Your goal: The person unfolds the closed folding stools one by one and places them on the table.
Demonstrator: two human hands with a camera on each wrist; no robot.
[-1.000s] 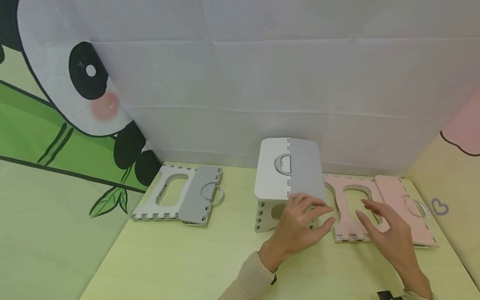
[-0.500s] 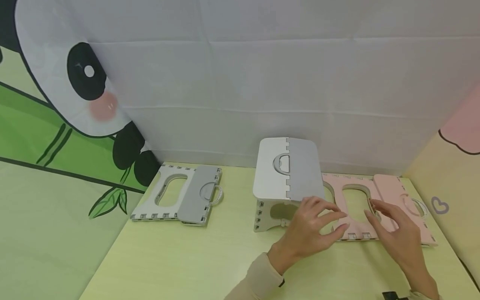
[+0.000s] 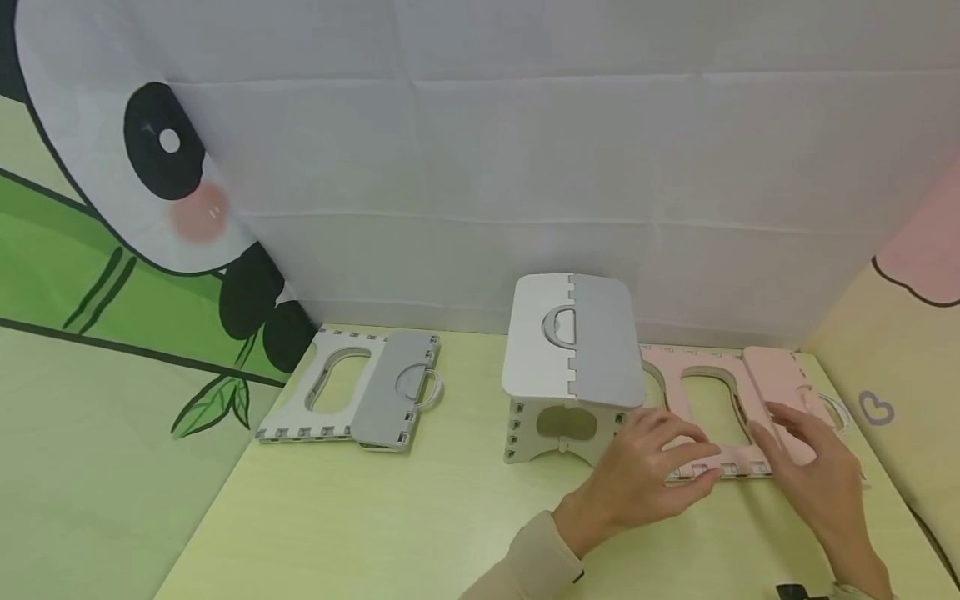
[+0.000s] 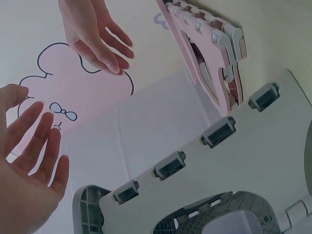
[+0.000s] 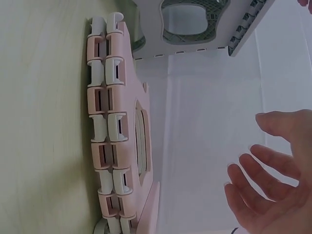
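Observation:
A pink folding stool (image 3: 738, 383) lies folded flat at the right of the table. My left hand (image 3: 648, 467) hovers by its near left part, fingers spread and loosely bent, holding nothing. Above the stool's right half is my right hand (image 3: 817, 475), its thumb and fingers apart and nothing between them. In the right wrist view the stool's hinged edge (image 5: 109, 122) shows beside the relaxed right hand (image 5: 273, 175). Just left of the left hand stands an unfolded white and grey folding stool (image 3: 573, 342), with its side wall (image 4: 204, 165) close in the left wrist view.
Another white and grey folding stool (image 3: 348, 387) lies folded flat on the left of the pale yellow-green table (image 3: 360, 525). A white cloth backdrop (image 3: 450, 167) rises behind the table, and a printed side panel (image 3: 892, 367) stands along the right edge.
Both hands have moved to the right over the folded pink stool. The left hand has come away from in front of the standing stool, uncovering more of its front side.

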